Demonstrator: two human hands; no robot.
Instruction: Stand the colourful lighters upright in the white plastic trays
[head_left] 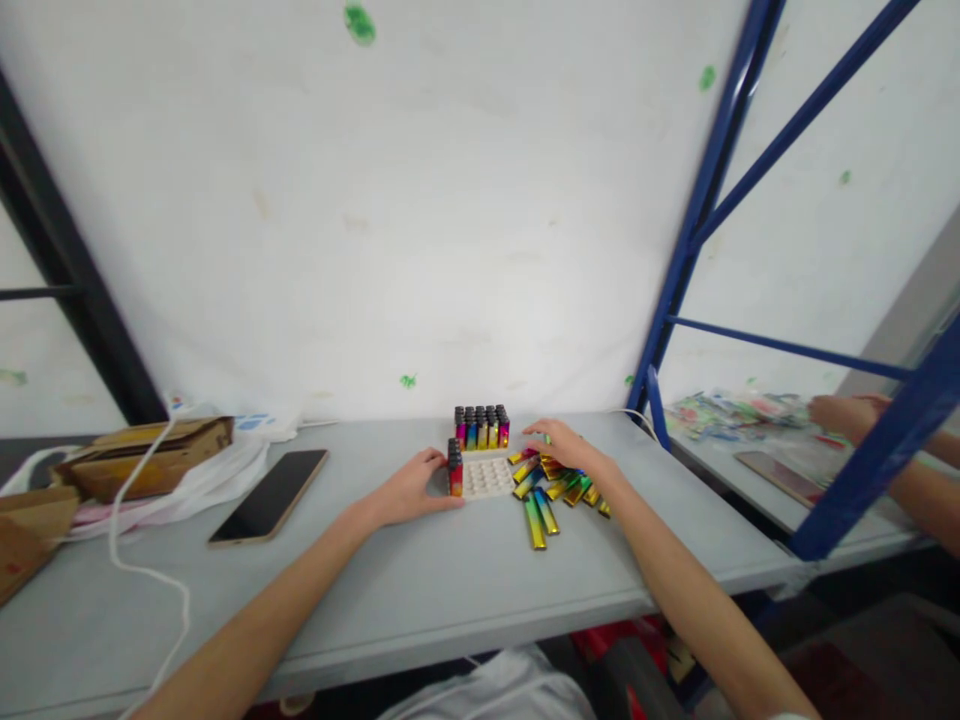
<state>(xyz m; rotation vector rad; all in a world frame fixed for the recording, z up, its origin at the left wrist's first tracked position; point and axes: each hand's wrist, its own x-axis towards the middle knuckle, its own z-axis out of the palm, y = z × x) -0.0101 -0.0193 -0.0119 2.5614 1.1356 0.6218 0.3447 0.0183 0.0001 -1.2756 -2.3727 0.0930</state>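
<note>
My left hand (411, 487) is at the left side of a white tray (489, 476) with rows of small round-cornered holes. Its thumb lies by the front corner and its fingers reach behind, gripping the edge. Along that edge stands a row of upright lighters (455, 472), red to yellow with black tops. My right hand (566, 447) is over a loose pile of shiny lighters (561, 488), right of the tray. Its fingers point left and look apart; anything beneath them is hidden. A block of upright lighters (481, 430) stands just behind the tray.
A phone (270, 497) lies on the grey table to the left, near a cardboard box (146, 450), plastic bags and a white cable (184, 600). A blue metal frame (679, 240) rises at right. Beyond it are another person's arms (919, 465) and a second tabletop.
</note>
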